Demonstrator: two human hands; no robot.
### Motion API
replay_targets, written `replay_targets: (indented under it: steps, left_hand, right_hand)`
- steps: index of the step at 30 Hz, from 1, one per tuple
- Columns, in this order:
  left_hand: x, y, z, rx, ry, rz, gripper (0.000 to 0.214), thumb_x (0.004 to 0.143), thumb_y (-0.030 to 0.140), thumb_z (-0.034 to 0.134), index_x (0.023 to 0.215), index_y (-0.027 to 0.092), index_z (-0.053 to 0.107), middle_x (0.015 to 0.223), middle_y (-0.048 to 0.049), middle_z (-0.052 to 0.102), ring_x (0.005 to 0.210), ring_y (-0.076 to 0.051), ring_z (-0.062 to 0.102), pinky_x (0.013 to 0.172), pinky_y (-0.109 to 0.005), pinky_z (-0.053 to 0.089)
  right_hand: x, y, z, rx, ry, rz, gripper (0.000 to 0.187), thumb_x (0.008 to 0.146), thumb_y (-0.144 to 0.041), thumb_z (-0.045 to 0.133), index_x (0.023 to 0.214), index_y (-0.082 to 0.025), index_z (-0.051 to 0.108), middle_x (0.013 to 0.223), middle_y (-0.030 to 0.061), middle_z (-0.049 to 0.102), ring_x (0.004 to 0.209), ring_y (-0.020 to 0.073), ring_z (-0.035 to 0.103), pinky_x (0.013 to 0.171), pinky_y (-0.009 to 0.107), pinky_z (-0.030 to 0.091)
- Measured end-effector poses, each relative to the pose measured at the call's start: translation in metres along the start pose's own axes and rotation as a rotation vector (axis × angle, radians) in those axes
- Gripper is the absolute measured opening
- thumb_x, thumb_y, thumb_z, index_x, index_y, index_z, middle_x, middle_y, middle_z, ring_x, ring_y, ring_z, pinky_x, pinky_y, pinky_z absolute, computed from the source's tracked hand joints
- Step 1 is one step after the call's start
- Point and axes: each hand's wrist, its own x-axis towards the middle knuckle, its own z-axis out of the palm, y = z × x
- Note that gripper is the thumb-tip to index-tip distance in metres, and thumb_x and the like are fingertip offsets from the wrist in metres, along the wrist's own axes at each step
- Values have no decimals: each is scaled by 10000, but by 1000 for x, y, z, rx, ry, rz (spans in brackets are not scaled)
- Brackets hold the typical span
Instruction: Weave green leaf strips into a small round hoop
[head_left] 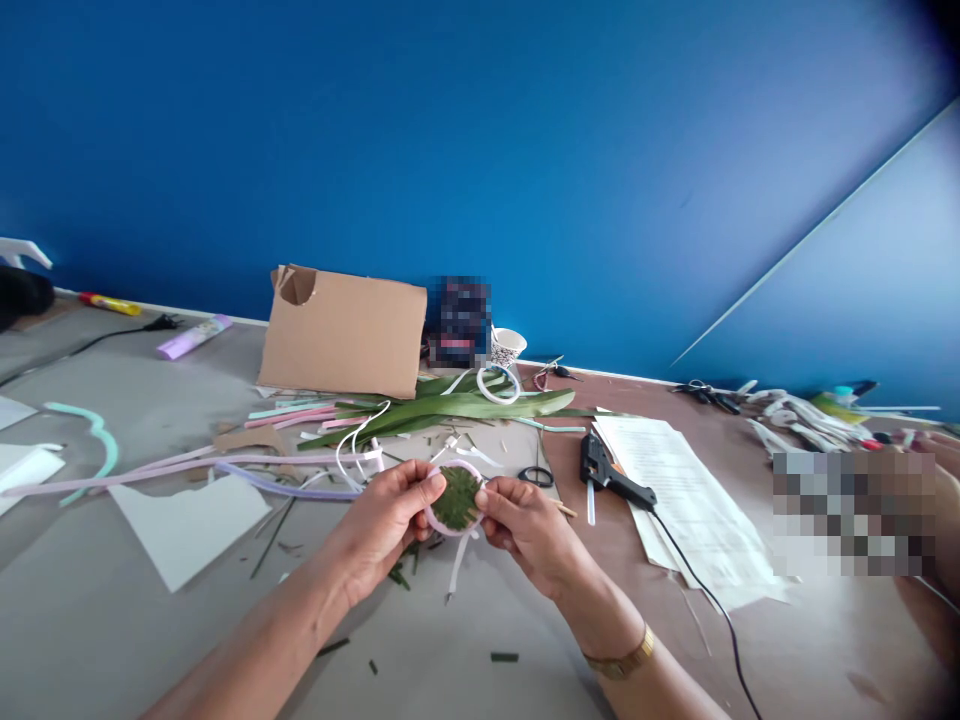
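Between my two hands is a small round disc (456, 500), its face covered with green leaf pieces and its edge ringed by a pale pink strip. My left hand (401, 505) pinches the left side of the rim between thumb and fingers. On the opposite side, my right hand (525, 525) grips the rim the same way; a watch circles that wrist. A thin white strip (459, 568) hangs below the disc. Just beyond the hands lie black-handled scissors (536, 476), partly hidden, and long green leaves (450, 408).
A black glue gun (611, 475) with a trailing cord rests by printed papers (675, 480) on the right. Behind stand a cardboard piece (345, 335) and a paper cup (508, 346). Pastel strips (172, 468) and cut paper (191, 525) lie left. Another person's hand (892, 500) is far right.
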Motion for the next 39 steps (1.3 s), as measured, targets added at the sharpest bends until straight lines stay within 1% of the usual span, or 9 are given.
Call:
replay_targets:
  steps: [6, 11, 18, 25, 28, 30, 34, 36, 39]
  left_hand:
    - [-2, -1, 1, 184, 19, 89, 440, 749, 573, 622, 888, 159, 573, 522, 68, 471, 441, -63, 389, 438, -175, 310]
    - [-1, -5, 4, 350, 178, 282, 442, 726, 595, 610, 871, 182, 543, 545, 72, 472, 410, -72, 374, 399, -196, 283]
    - [-8, -14, 17, 596, 27, 173, 320, 743, 465, 635, 867, 173, 597, 666, 19, 566, 471, -89, 394, 445, -220, 302]
    - [-12, -14, 17, 807, -46, 263, 218, 806, 382, 569, 702, 191, 588, 605, 20, 529, 572, -134, 449, 535, -231, 337]
    - [-17, -10, 15, 991, -265, 241, 309, 888, 402, 454, 777, 191, 650, 658, -11, 585, 615, -152, 509, 583, -238, 384]
    - [-19, -9, 13, 1085, -433, 390, 320, 900, 369, 448, 711, 189, 634, 782, -29, 608, 655, -142, 536, 627, -236, 406]
    - [-18, -17, 10, 1213, -224, 735, 274, 891, 295, 504, 644, 187, 548, 824, -22, 556, 621, -113, 501, 585, -226, 393]
    - [-15, -22, 7, 1151, -53, 858, 73, 881, 243, 528, 848, 205, 581, 894, -20, 555, 599, -98, 482, 602, -231, 415]
    - [-9, -24, 4, 993, 137, 935, 262, 856, 233, 574, 1113, 245, 529, 1029, -38, 543, 669, -111, 519, 701, -265, 468]
  right_hand:
    - [3, 1, -7, 15, 52, -37, 381, 560, -421, 803, 536, -145, 541, 442, -46, 474, 422, 39, 335, 434, 213, 165]
    - [3, -5, -13, 121, 86, -69, 366, 560, -401, 796, 540, -156, 524, 447, -54, 463, 413, 34, 310, 430, 213, 172]
    - [3, -7, -10, 297, 143, -160, 360, 553, -384, 804, 595, -164, 522, 495, -66, 470, 423, 26, 298, 437, 202, 203]
    - [5, -8, -15, 404, 171, -207, 355, 595, -358, 800, 587, -172, 497, 480, -71, 486, 404, 24, 294, 424, 203, 211]
    - [6, -11, -20, 452, 175, -210, 362, 578, -347, 801, 591, -176, 481, 479, -75, 496, 391, 18, 293, 422, 193, 221]
    - [7, -12, -22, 475, 166, -195, 362, 563, -336, 800, 593, -177, 477, 472, -77, 496, 377, 15, 286, 417, 189, 219]
    - [6, -13, -21, 509, 143, -158, 359, 555, -325, 798, 587, -174, 474, 469, -74, 498, 366, 12, 283, 412, 185, 222]
    - [6, -13, -21, 520, 131, -138, 353, 556, -311, 800, 588, -170, 478, 472, -72, 500, 371, 11, 289, 414, 181, 223]
    - [6, -10, -19, 524, 110, -106, 344, 556, -290, 808, 592, -163, 490, 474, -65, 507, 379, 11, 310, 416, 173, 216]
